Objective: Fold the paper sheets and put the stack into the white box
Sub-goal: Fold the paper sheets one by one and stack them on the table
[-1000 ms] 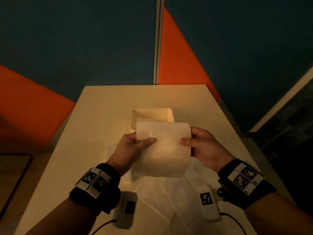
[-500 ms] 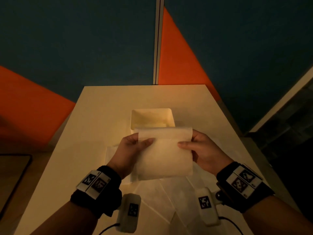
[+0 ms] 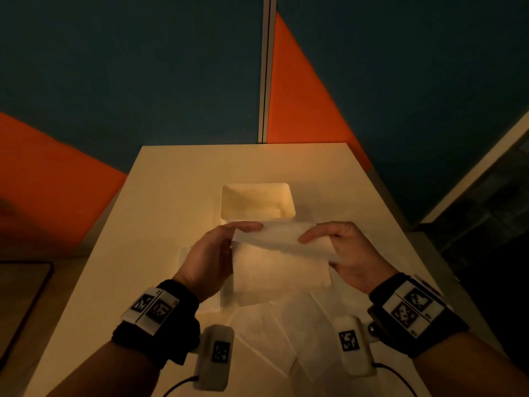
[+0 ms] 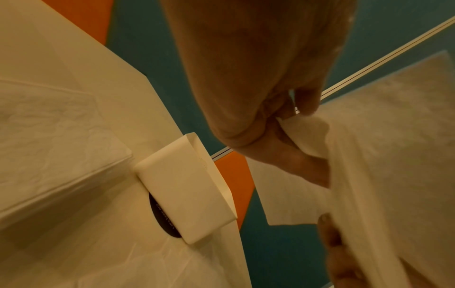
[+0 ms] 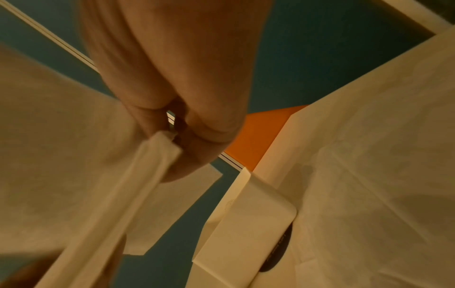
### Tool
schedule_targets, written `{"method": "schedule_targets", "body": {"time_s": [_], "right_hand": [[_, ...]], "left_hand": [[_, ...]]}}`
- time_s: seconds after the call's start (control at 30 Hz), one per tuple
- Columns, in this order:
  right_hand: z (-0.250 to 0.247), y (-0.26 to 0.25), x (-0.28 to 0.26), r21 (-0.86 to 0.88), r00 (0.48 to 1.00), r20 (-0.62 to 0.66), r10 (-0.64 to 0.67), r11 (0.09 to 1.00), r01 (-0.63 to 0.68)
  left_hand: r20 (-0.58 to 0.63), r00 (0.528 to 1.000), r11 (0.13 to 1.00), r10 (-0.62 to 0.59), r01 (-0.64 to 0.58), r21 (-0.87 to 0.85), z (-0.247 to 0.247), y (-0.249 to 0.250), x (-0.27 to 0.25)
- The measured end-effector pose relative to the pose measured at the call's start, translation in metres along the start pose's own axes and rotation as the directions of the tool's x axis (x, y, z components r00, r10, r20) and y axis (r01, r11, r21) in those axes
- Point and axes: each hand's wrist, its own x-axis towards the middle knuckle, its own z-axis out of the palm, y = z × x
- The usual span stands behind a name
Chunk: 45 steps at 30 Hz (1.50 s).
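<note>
Loose paper sheets (image 3: 266,333) are spread flat on the near end of the table (image 3: 160,202), closest to the person, overlapping each other at odd angles. Both forearms come in over them with black wrist straps (image 3: 160,325) carrying coded tags, plus a small white camera pod (image 3: 213,358) hanging under each wrist.

Just past those, the left hand (image 3: 210,257) and right hand (image 3: 350,252) are holding one paper sheet (image 3: 279,260) up in the air between them, clear of the table. It's bent over along its top, so a folded flap runs across between the two hands and the rest hangs down toward the person. Left hand is pinching the sheet's left edge between thumb and fingers (image 4: 299,165), pretty obvious from the left wrist view. Right hand is doing the same on the right edge, fingers curled and clamped on the bunched fold (image 5: 157,152).

Under the left hand there's a neat stack of folded sheets (image 3: 200,282) sitting on the table, mostly hidden.

Beyond the hands sits the white box (image 3: 256,206), open on top, upright, about mid-table. Something pale lies in it, can't tell what.

Behind the table are blue and orange wall panels (image 3: 300,104).
</note>
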Motion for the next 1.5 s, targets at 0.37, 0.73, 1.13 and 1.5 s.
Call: {"method": "schedule_targets", "body": {"time_s": [0.37,0.73,1.13,1.5], "right_hand": [[-0.004,-0.004,0.000,-0.164,1.000,-0.015,-0.006,0.987,0.004],[-0.031,-0.050,-0.005,-0.614,0.973,0.228,-0.045,0.768,0.180],[0.024,-0.057,0.000,-0.680,0.805,0.577,0.137,0.626,0.381],[0.014,-0.041,0.012,-0.538,0.974,0.132,-0.185,0.812,0.227]], "left_hand": [[-0.071,0.997,0.988,-0.027,0.038,0.153,0.001,0.001,0.000],[-0.099,0.982,0.932,0.162,-0.119,0.342,-0.014,0.003,0.006],[0.399,0.899,0.816,-0.182,-0.088,0.571,0.011,-0.008,-0.001],[0.127,0.982,0.930,-0.139,0.086,0.356,0.010,-0.006,-0.004]]}}
